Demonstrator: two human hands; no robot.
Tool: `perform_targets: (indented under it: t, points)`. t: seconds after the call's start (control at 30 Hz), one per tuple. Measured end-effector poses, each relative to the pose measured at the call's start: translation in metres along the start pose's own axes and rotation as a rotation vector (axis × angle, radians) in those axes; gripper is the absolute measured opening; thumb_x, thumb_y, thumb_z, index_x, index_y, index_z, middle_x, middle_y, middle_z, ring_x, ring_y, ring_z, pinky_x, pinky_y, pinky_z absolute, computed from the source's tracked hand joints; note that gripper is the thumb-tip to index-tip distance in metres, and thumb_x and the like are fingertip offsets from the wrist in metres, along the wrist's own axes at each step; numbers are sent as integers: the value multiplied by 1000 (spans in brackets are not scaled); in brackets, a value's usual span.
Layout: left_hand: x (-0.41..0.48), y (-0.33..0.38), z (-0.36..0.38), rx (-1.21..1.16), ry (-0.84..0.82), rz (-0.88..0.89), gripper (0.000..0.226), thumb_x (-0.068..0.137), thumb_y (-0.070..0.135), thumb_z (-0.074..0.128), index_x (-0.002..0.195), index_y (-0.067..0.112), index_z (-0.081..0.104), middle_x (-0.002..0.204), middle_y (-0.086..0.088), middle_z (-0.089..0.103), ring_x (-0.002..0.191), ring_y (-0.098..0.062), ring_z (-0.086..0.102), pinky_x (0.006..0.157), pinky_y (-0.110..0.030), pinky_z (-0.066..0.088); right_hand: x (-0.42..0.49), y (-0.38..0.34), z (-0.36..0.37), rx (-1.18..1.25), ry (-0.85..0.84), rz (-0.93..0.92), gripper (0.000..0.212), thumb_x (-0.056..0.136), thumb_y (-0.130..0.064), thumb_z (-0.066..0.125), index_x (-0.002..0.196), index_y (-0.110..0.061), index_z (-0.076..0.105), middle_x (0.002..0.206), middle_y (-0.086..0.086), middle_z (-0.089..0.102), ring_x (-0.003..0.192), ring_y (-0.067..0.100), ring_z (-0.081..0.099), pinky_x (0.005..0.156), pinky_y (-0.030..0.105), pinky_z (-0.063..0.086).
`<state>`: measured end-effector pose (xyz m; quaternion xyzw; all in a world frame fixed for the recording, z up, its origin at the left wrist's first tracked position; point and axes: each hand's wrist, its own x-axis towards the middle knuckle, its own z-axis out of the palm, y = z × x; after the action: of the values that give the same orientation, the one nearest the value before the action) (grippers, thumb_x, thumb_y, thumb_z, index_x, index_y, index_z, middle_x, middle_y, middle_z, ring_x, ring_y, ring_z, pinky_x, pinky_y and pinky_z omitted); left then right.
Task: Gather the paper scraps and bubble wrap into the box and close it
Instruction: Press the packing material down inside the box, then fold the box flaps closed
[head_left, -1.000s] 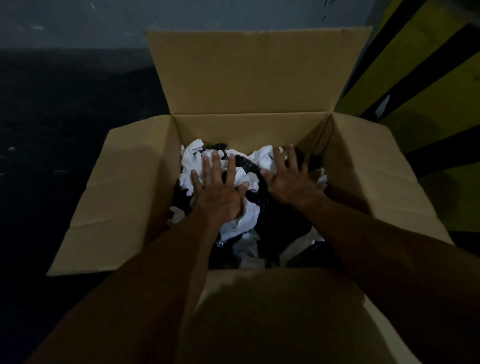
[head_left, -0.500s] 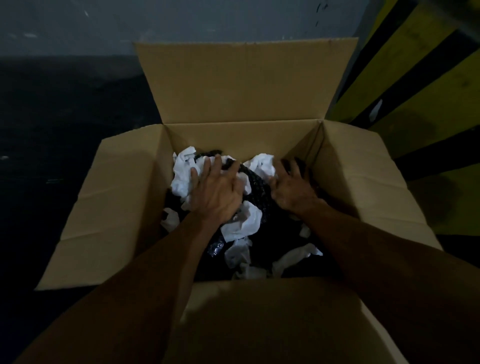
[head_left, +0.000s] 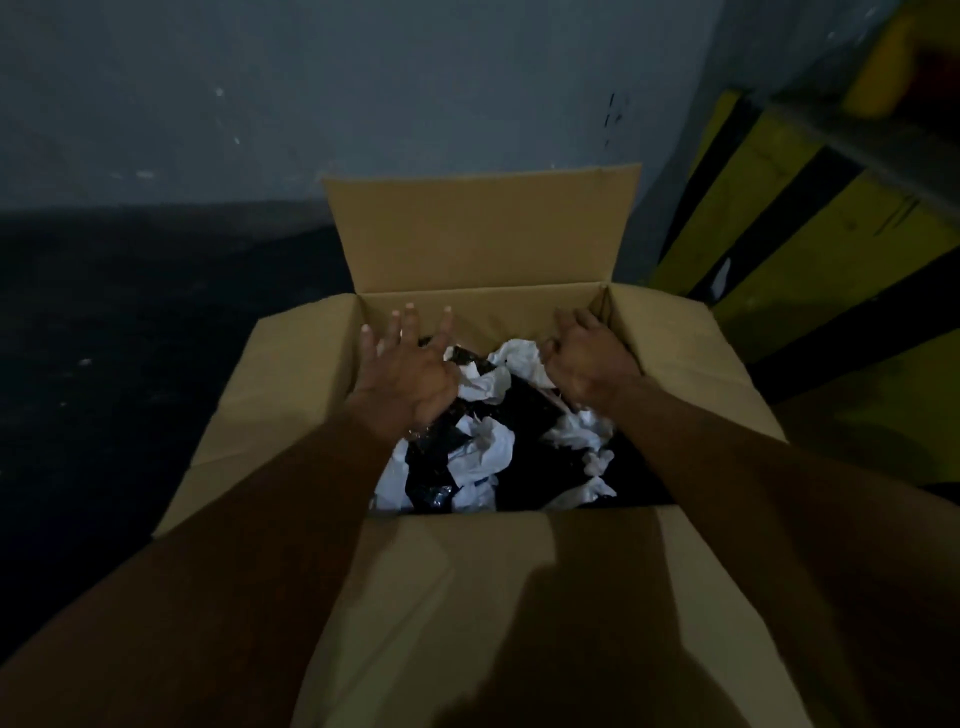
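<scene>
My left grip (head_left: 410, 374) is spread wide, fingers fanned and holding nothing, raised over the box (head_left: 291, 395); my right grip (head_left: 584, 364) is loosely curled, also empty. The paper scraps (head_left: 488, 384) and dark bubble wrap (head_left: 524, 415) lie inside, toward six o'clock from both palms. The upright far flap (head_left: 483, 234) stands at twelve o'clock, its long edge running crosswise, roughly equally near each grip, so closing probably begins there.
</scene>
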<state>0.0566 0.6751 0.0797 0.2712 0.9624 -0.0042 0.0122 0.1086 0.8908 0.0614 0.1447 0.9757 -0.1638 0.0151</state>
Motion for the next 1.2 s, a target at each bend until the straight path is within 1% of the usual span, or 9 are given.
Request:
perform_targets:
  t: [0.07,0.17,0.27,0.4,0.57,0.8,0.97,1.13,1.2]
  points:
    - [-11,-6,-18,-11,10,-55,64,98,44,23,152,26,-6,160,-15,1,147,-33,1,115,-57,4,-19,-7,-19,-3,61,51,77,80,-50,8,126,-5,49,147,21,35,133,39,33,111,45,29]
    - [-35,-16,-30,-39,36,-73,62,98,43,22,152,24,-2,160,-12,5,147,-31,3,115,-57,6,-64,-19,-44,45,155,153,51,96,-39,32,136,-7,40,143,23,37,124,42,42,101,45,37]
    - [-69,-18,-33,-57,49,-20,60,99,41,23,152,22,2,160,-10,5,146,-30,5,115,-56,6,-111,-25,-49,45,240,290,48,97,-41,37,134,-10,40,135,20,41,119,44,43,98,50,40]
    - [-124,-7,-24,-123,132,51,59,99,44,24,152,23,8,160,-6,10,146,-28,9,115,-54,9,-167,-34,-38,15,220,468,45,98,-43,36,132,-13,40,140,18,38,124,41,40,98,51,38]
    - [-171,21,-13,-178,43,169,59,100,43,20,153,24,1,161,-5,5,147,-26,4,117,-54,2,-220,-38,-24,78,211,621,43,95,-37,45,131,-15,39,137,17,38,125,40,38,102,55,36]
    - [-206,58,5,-118,25,164,60,98,43,18,152,19,11,160,-6,9,147,-27,6,116,-55,1,-245,-24,-9,468,275,678,48,99,-40,41,127,-1,49,129,22,54,116,38,52,86,36,39]
    - [-209,62,9,-168,39,126,58,99,41,22,151,19,15,158,-4,19,146,-26,11,117,-52,7,-239,-9,-14,798,318,694,46,101,-32,40,133,1,48,135,21,50,121,40,46,99,41,37]
    - [-209,70,13,-124,42,75,58,98,42,22,151,19,14,156,-5,22,144,-27,14,116,-53,10,-233,5,-42,1435,573,862,53,91,-25,55,138,-3,42,129,15,53,113,34,54,95,42,48]
    - [-208,73,14,-119,14,55,58,99,41,22,152,19,11,158,-4,16,146,-27,9,116,-52,8,-226,10,-50,1520,688,882,56,83,-24,59,134,-7,46,125,12,57,108,31,58,90,43,52]
